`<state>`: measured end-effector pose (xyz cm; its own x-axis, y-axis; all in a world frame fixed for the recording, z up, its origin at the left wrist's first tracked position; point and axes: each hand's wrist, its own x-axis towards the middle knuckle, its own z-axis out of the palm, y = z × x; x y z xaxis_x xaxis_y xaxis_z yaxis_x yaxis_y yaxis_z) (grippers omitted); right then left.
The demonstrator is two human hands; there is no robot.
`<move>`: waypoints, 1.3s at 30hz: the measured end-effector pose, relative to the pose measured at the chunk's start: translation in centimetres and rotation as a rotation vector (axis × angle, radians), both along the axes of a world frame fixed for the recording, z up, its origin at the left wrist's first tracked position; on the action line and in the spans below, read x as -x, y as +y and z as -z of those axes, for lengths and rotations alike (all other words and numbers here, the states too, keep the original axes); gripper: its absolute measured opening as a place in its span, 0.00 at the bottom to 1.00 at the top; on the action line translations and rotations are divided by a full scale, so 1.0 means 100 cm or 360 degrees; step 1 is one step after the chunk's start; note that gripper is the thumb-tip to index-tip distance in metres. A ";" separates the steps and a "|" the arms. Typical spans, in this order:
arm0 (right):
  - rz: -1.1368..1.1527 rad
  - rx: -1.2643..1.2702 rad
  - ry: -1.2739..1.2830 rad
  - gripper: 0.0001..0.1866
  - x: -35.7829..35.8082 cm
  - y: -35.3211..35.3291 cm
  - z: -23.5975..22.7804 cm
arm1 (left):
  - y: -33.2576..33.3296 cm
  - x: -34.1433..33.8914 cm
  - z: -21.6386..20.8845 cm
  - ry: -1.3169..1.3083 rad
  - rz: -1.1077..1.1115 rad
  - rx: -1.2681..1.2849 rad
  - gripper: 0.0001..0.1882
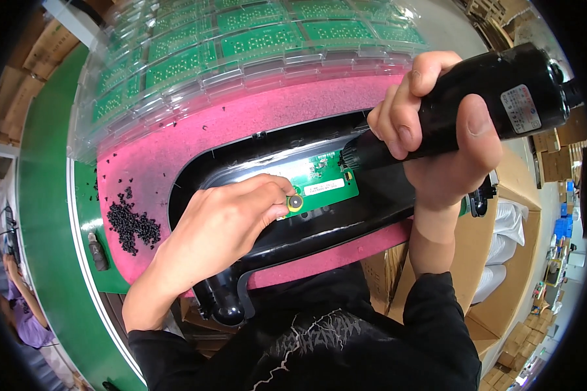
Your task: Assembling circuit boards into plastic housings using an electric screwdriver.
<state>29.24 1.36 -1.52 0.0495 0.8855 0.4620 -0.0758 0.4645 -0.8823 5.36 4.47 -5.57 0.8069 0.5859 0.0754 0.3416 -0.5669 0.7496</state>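
A green circuit board (332,195) lies inside a long black plastic housing (378,199). My left hand (231,212) is closed at the board's left end, thumb and fingers pinched beside a round yellow-rimmed black part (295,202); the fingers hide that end. In my right hand (437,130) is a thick black electric screwdriver (496,98), gripped around its body with the thumb along the near side. It slants down to the left, and its ribbed nose meets the board's right end. The bit cannot be seen.
The housing rests on a pink foam mat (143,156). Small black screws (134,225) are heaped at its left. Clear trays of green boards (261,32) are stacked behind. An open cardboard box (522,260) with white bags stands at the right. Another person (29,313) is far left.
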 end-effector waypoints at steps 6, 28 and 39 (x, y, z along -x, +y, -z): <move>-0.0020 -0.0018 -0.0030 0.24 0.003 0.003 0.000 | -0.001 0.001 -0.002 0.0011 0.0000 -0.0010 0.04; -0.0401 -0.0141 0.0681 0.24 0.010 -0.006 -0.005 | 0.007 0.003 0.007 -0.0229 0.0043 -0.0039 0.05; -0.0564 -0.0146 0.0894 0.20 0.025 -0.021 -0.010 | 0.012 0.004 -0.004 -0.0355 -0.0023 0.0461 0.06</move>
